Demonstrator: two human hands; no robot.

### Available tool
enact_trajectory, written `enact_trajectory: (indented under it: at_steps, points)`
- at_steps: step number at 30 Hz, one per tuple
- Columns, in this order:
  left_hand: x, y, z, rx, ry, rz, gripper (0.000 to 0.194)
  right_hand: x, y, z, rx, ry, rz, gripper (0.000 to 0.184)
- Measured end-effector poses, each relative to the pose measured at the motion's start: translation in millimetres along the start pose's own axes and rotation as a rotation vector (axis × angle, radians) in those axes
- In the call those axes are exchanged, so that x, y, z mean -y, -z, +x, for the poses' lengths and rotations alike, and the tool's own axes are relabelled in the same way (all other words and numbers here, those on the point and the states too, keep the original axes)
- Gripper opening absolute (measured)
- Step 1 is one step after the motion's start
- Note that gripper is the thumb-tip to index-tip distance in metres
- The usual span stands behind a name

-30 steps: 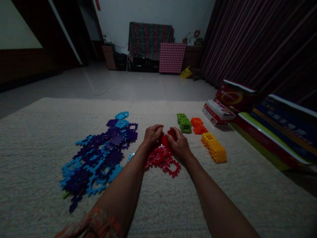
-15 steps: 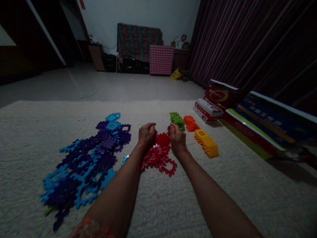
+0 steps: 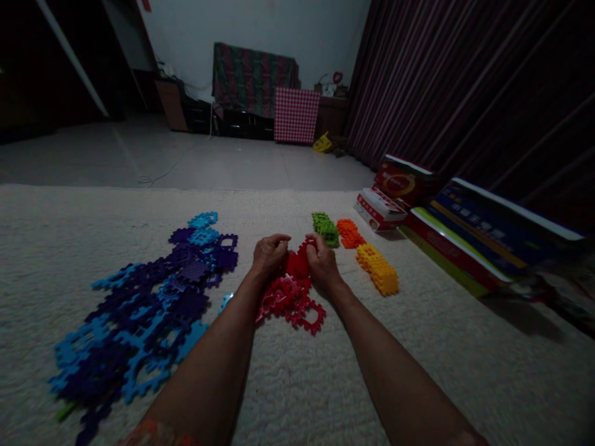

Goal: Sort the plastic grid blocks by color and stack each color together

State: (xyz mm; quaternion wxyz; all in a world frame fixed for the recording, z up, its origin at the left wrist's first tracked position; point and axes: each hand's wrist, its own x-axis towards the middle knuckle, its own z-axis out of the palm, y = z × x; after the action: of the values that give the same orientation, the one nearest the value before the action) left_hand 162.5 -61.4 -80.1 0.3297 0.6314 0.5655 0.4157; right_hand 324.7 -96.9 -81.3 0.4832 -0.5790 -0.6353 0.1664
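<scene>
Between my forearms lies a loose pile of red interlocking plastic pieces (image 3: 282, 295) with toothed edges, some solid and some with open middles. At the pile's far left side is my left hand (image 3: 269, 255), its fingers curled and the index finger stretched a little toward the right; anything inside it is hidden. Across from it, my right hand (image 3: 322, 261) is closed with thumb and index finger on a red toothed piece (image 3: 304, 249), which shows at its left side. A small gap separates the two hands.
A spread of purple and blue pieces (image 3: 153, 303) covers the mat's left. To the right stand green (image 3: 325, 229), orange (image 3: 349, 233) and yellow (image 3: 377, 268) stacks. Beyond them are a white-and-red box (image 3: 380, 209) and a large blue box (image 3: 497, 226).
The view has shifted slightly, so everything sits further left. My left index finger has straightened somewhat. Both hands have stayed by the red pile.
</scene>
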Motion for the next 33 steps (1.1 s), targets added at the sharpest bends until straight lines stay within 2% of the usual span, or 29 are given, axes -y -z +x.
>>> enact_trajectory:
  at_steps: [6, 12, 15, 20, 24, 33]
  points:
    - [6, -3.4, 3, -0.018, 0.019, -0.058, 0.034, 1, -1, 1, 0.012, -0.063, 0.09, 0.04]
    - [3, -1.9, 2, -0.006, 0.022, -0.012, 0.036, -4, -8, 3, 0.01, 0.107, -0.059, 0.032]
    - [2, -1.4, 1, -0.009, 0.01, 0.005, 0.037, -5, -6, 2, 0.057, 0.148, -0.121, 0.035]
    - [8, -2.7, 3, -0.005, -0.005, -0.011, 0.036, -6, 4, 4, 0.193, 0.14, -0.147, 0.047]
    - [11, -3.0, 5, -0.012, -0.016, -0.047, 0.036, -7, 6, 5, 0.25, 0.154, -0.178, 0.051]
    - [-1, -1.5, -1, -0.017, 0.069, -0.209, 0.033, -4, 11, 5, 0.211, 0.136, -0.243, 0.051]
